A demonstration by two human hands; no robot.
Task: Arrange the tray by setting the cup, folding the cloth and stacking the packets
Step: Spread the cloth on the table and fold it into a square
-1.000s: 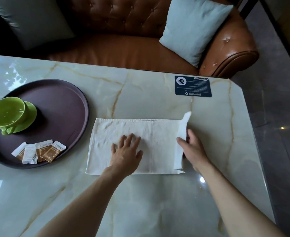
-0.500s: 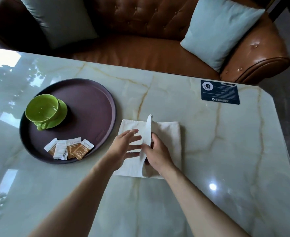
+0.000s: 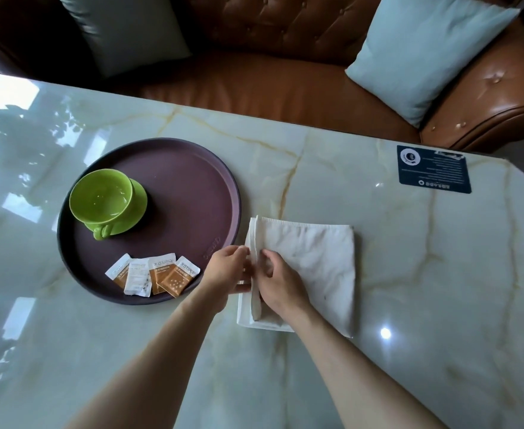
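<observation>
Cloth (image 3: 313, 261): lying folded on the table (image 3: 409, 305), just right of the tray (image 3: 192, 187), not on it. Folded edge facing right; free edges at the left, one layer standing up along the left side as a raised flap.

Left hand (image 3: 226, 270): resting at the left edge of the cloth, fingers curled toward the raised flap, fingertips touching it. Whether pinching the flap or only steadying it: cannot tell.

Right hand (image 3: 277, 283): lying on top of the cloth just right of the flap, fingers curled, thumb and fingertips grasping the raised layer. Both hands nearly meeting across the flap.

Tray: round, dark purple-brown, sitting on the left half of the table, its right rim just beside the left hand.

Cup (image 3: 101, 199): green, standing upright on a green saucer (image 3: 138, 202) in the left part of the tray, handle pointing toward the near rim.

Packets (image 3: 153, 275): four, lying in the near part of the tray, spread in an overlapping row rather than stacked; white and orange faces showing.

Card (image 3: 433, 169): dark blue, lying flat near the far right corner of the table, well apart from the cloth.

Sofa (image 3: 285, 82): brown leather, standing beyond the far table edge, carrying two pale cushions (image 3: 424, 54).
</observation>
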